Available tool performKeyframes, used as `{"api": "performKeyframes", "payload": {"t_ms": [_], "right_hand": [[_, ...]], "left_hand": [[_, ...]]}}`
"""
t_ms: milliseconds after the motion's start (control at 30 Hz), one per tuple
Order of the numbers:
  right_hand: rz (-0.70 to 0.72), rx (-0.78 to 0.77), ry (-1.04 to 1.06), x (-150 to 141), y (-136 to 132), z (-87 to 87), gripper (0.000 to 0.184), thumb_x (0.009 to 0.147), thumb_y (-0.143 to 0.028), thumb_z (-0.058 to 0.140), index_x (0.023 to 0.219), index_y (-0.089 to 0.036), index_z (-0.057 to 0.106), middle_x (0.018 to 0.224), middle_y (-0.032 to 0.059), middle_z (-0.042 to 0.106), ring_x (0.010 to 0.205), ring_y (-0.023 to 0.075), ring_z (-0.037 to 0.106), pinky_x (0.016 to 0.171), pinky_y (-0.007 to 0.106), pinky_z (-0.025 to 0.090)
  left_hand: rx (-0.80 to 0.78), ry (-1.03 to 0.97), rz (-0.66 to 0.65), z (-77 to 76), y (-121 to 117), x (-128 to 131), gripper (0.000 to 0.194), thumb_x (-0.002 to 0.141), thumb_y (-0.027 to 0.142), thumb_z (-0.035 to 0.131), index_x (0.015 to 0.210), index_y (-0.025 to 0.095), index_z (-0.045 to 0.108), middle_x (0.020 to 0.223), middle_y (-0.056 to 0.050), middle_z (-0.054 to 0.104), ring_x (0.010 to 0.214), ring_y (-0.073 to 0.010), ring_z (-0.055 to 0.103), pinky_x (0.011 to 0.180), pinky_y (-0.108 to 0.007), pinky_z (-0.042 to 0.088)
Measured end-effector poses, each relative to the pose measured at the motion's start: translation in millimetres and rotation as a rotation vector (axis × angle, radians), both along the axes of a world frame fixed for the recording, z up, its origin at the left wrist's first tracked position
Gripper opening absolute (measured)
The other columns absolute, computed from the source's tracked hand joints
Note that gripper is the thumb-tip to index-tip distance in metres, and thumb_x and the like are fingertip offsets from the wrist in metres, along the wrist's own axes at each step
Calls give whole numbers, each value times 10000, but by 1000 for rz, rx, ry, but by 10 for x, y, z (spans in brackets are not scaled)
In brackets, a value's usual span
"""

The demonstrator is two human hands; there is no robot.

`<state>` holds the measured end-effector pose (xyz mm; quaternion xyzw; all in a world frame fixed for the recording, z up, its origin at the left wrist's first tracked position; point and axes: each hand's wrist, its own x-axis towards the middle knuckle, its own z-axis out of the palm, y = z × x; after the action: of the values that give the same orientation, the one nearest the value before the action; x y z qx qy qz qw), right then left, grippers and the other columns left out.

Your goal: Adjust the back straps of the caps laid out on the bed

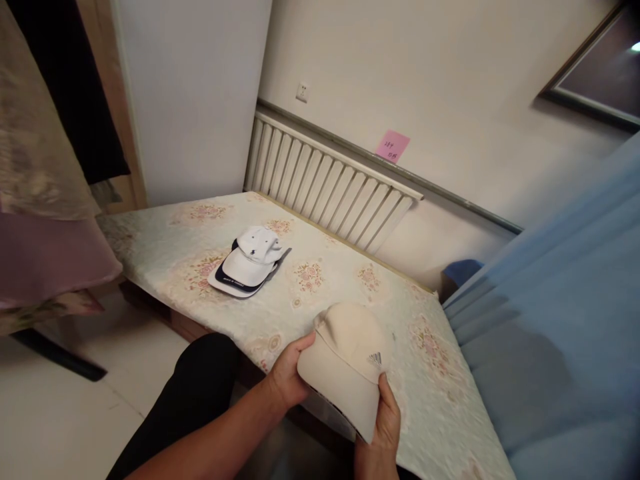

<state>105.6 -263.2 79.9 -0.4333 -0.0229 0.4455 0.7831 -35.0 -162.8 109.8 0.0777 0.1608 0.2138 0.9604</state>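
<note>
A cream baseball cap (345, 357) with a small dark logo rests at the near edge of the flowered mattress (330, 267). My left hand (287, 377) grips the left side of its brim, thumb on top. My right hand (385, 427) holds the brim's right corner from below, thumb on the brim. Farther back on the mattress lies a stack of white caps (250, 261), the lowest showing a dark-edged brim, well out of reach of both hands.
A white ribbed radiator panel (325, 180) leans along the wall behind the mattress. A blue curtain (560, 320) hangs at the right. Pink and patterned fabric (45, 253) hangs at the left above the pale floor (75, 407). My dark-trousered knee (200, 380) is below.
</note>
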Motion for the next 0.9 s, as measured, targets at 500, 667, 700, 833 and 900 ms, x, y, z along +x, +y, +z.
{"api": "performKeyframes", "payload": {"t_ms": [500,667,700,833,900], "right_hand": [[52,-27,54,-83,-24,92,463,712,-524,659,977,-149,719,853,104,747,787,279,697,867,504,492],[59,-29,55,-114,-49,147,399,700,-493,684,906,-156,734,826,95,749,765,279,703,868,501,495],[57,-29,46,-124,-55,150,403,711,-497,678,921,-157,732,832,96,749,769,277,703,866,499,497],[55,-43,-20,-143,-75,80,445,755,-493,656,1049,-161,694,908,92,745,839,250,698,853,452,516],[54,-67,-68,-114,-87,-10,469,754,-485,664,1093,-162,670,953,83,740,877,235,691,839,419,528]], "left_hand": [[-55,11,-173,-72,46,4,637,819,497,530,1244,23,540,927,-175,715,942,-321,662,870,-405,466],[-54,8,-180,-102,45,13,646,817,531,524,1234,39,553,953,-176,711,956,-324,659,885,-410,458],[-53,4,-184,-111,47,15,647,817,533,524,1234,40,553,959,-177,711,960,-324,658,886,-410,458],[-45,-6,-177,-137,67,15,649,814,528,537,1229,30,553,959,-181,710,962,-315,659,880,-395,466],[-40,-4,-163,-133,80,11,641,814,522,539,1230,35,555,950,-177,713,950,-317,662,872,-403,473]]}}
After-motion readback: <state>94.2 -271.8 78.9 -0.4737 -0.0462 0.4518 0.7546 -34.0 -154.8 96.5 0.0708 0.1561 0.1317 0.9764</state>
